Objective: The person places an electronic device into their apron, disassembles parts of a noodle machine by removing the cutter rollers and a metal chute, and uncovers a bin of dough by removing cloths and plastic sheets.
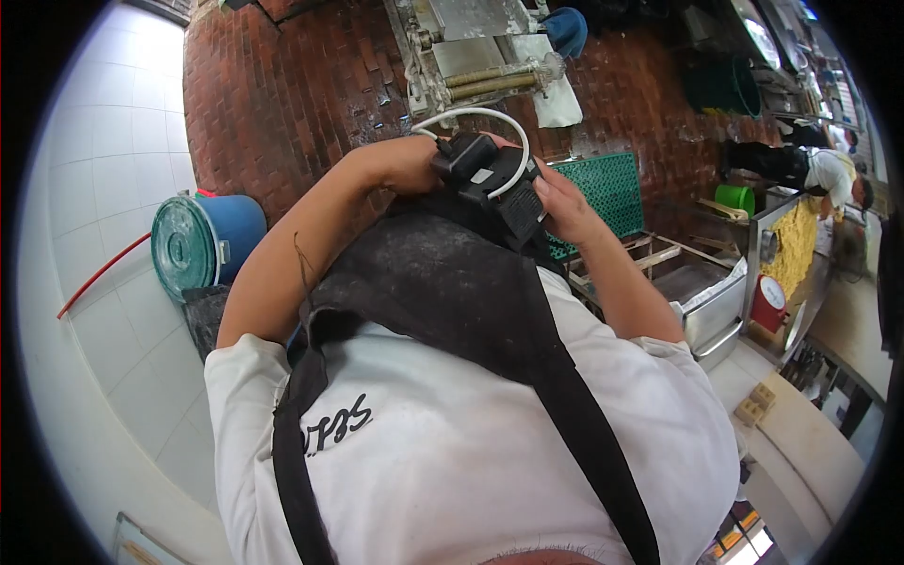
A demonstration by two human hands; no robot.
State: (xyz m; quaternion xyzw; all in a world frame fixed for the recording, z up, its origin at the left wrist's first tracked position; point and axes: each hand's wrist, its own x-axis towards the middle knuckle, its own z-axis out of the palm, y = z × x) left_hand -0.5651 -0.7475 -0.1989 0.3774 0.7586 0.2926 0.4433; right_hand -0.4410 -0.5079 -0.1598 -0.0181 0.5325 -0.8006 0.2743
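A black box-shaped device [485, 184] with a ribbed side and a looped white cable [513, 127] sits at my waist, against a dark, dusty apron [443, 273]. My right hand [567, 202] closes on the device's right side, with the thumb against its edge. On the other side, my left hand [411, 165] is bent in at the waist beside the device. Its fingers are mostly hidden behind the device and the apron.
Ahead stands a floury machine with rollers [490, 85]. A blue lidded barrel [202, 245] is at left. Right are a green perforated crate [603, 193], a metal drawer [713, 315], a red scale [770, 299] and a person [829, 179] at a table of yellow dough-like material [796, 245].
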